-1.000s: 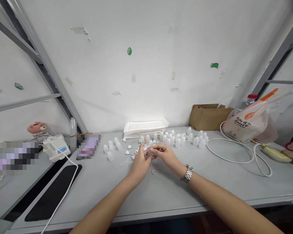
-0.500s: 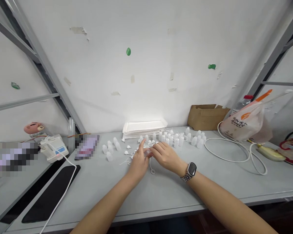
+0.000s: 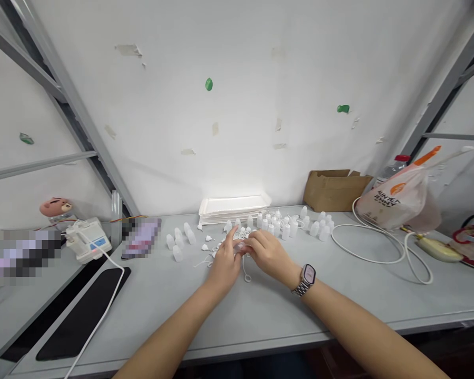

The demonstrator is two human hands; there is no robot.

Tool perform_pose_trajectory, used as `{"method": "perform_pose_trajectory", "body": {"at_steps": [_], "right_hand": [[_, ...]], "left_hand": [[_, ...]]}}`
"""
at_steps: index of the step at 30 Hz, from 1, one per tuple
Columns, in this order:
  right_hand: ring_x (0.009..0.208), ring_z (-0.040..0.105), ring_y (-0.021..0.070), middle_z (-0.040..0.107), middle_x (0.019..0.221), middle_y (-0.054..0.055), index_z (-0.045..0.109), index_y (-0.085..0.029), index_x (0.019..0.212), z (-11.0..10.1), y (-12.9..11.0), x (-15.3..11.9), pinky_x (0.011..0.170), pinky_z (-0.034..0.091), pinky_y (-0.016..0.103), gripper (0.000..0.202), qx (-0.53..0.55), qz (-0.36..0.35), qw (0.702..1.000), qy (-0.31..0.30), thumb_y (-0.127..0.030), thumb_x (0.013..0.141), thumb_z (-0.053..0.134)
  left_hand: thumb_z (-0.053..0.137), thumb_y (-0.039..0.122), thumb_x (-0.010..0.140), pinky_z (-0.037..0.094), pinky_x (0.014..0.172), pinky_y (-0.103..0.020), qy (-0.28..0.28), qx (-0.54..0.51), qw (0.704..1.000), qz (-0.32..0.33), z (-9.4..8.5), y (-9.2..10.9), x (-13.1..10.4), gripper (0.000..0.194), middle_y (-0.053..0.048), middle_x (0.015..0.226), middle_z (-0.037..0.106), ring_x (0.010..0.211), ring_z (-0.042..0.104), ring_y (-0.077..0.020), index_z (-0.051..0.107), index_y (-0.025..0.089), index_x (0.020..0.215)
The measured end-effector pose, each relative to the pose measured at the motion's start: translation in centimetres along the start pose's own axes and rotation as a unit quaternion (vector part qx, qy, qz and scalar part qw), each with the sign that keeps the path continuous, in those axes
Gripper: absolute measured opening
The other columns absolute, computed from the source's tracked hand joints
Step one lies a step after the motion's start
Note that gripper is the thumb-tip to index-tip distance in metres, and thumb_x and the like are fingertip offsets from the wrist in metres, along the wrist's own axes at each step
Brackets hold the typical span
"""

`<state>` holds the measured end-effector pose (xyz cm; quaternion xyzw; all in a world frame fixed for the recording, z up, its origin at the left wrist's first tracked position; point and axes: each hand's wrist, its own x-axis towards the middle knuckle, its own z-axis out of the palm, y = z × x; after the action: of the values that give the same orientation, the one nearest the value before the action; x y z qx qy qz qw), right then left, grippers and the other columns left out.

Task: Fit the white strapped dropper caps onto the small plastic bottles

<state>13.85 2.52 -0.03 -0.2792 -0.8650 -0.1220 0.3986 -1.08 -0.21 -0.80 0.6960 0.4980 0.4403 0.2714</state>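
Since a second ago the right hand (image 3: pixel 267 253) has rolled at the wrist, so the face of the watch (image 3: pixel 309 274) now shows, and its fingers have curled in closer; the left hand (image 3: pixel 223 266) has hardly shifted. Both hands are together, clamped on one small translucent piece (image 3: pixel 240 246) held just above the worktop (image 3: pixel 268 316), in front of the middle cluster. On the left hand the index finger points up, clear of the piece, while the thumb side grips it; on the right hand the bent fingers close over its other end, hiding most of its shape. One white ring (image 3: pixel 247 278) on a thin strap hangs below the hands.

Counted: six small bottles (image 3: pixel 177 254) stand in a group to the left, and three loose white caps (image 3: pixel 209 238) lie between them and the middle cluster. The bottles (image 3: pixel 286 231) in that cluster overlap too much to count, as do those farther right. Behind are one stack of white trays (image 3: pixel 235 203), one cardboard box (image 3: pixel 337 192) and one printed plastic bag (image 3: pixel 393 202)
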Motion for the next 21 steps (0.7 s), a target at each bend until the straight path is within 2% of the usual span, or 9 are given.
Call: {"method": "perform_pose_trajectory", "body": {"at_steps": [3,5,7,9,12,16,18,21], "right_hand": [[0.073,0.050,0.0159,0.053,0.078,0.006,0.055,-0.017,0.081,0.3,-0.6,0.1,0.064,0.044,0.029,0.013,0.170,0.138,0.975,0.031,-0.022,0.087,0.045],[0.072,0.051,0.0149,0.052,0.077,0.004,0.057,-0.018,0.077,0.3,-0.8,0.2,0.065,0.045,0.029,0.014,0.276,0.231,0.932,0.037,-0.028,0.084,0.050],[0.068,0.052,0.0139,0.052,0.076,0.002,0.059,-0.019,0.074,0.3,-0.8,0.4,0.062,0.045,0.028,0.018,0.368,0.314,0.875,0.035,-0.035,0.081,0.054],[0.066,0.052,0.0134,0.053,0.075,0.002,0.061,-0.018,0.071,0.3,-0.7,0.6,0.061,0.044,0.028,0.024,0.432,0.362,0.826,0.030,-0.040,0.079,0.054],[0.069,0.054,0.0143,0.056,0.074,0.002,0.063,-0.018,0.073,0.3,-0.2,0.7,0.065,0.043,0.029,0.031,0.471,0.389,0.791,0.027,-0.046,0.078,0.053],[0.072,0.056,0.0162,0.061,0.079,0.005,0.063,-0.017,0.082,0.4,1.3,0.7,0.067,0.044,0.030,0.039,0.448,0.430,0.783,0.037,-0.053,0.079,0.046],[0.067,0.054,0.0157,0.060,0.077,0.005,0.061,-0.017,0.080,0.4,2.2,0.6,0.062,0.043,0.030,0.040,0.388,0.447,0.805,0.038,-0.052,0.080,0.043],[0.063,0.051,0.0151,0.058,0.070,0.003,0.059,-0.017,0.071,0.4,3.1,0.3,0.059,0.039,0.028,0.028,0.265,0.426,0.864,-0.050,-0.043,0.077,0.052]], "left_hand": [[0.041,0.018,0.082,0.039,0.090,-0.038,-0.015,-0.029,0.999,-0.012,0.1,0.2,-0.2,0.052,-0.009,0.111,0.060,0.102,0.056,-0.0196,0.028,0.021,0.132],[0.042,0.018,0.082,0.040,0.088,-0.037,-0.021,-0.041,0.999,-0.025,0.3,0.5,-0.3,0.053,-0.009,0.108,0.061,0.098,0.058,-0.0193,0.027,0.022,0.133],[0.042,0.019,0.083,0.042,0.084,-0.035,-0.023,-0.049,0.998,-0.032,0.5,0.9,-0.3,0.056,-0.006,0.099,0.064,0.092,0.060,-0.0184,0.023,0.024,0.136],[0.041,0.022,0.084,0.044,0.079,-0.032,-0.017,-0.050,0.998,-0.034,0.6,1.1,-0.2,0.057,-0.003,0.088,0.064,0.084,0.061,-0.0169,0.020,0.025,0.138],[0.040,0.026,0.085,0.044,0.074,-0.030,-0.001,-0.053,0.998,-0.039,0.5,1.3,0.0,0.048,-0.001,0.080,0.063,0.077,0.060,-0.0160,0.032,0.025,0.133],[0.041,0.029,0.085,0.043,0.075,-0.029,0.014,-0.082,0.996,-0.045,0.2,1.4,0.3,0.034,-0.004,0.090,0.064,0.086,0.061,-0.0184,0.049,0.023,0.118],[0.041,0.031,0.085,0.043,0.075,-0.030,0.019,-0.088,0.994,-0.055,0.0,1.4,0.3,0.031,-0.004,0.091,0.065,0.088,0.060,-0.0193,0.050,0.023,0.114],[0.043,0.033,0.085,0.043,0.075,-0.030,0.030,-0.086,0.994,-0.067,-0.1,1.1,0.5,0.028,-0.004,0.090,0.065,0.084,0.061,-0.0189,0.049,0.022,0.109]]}}
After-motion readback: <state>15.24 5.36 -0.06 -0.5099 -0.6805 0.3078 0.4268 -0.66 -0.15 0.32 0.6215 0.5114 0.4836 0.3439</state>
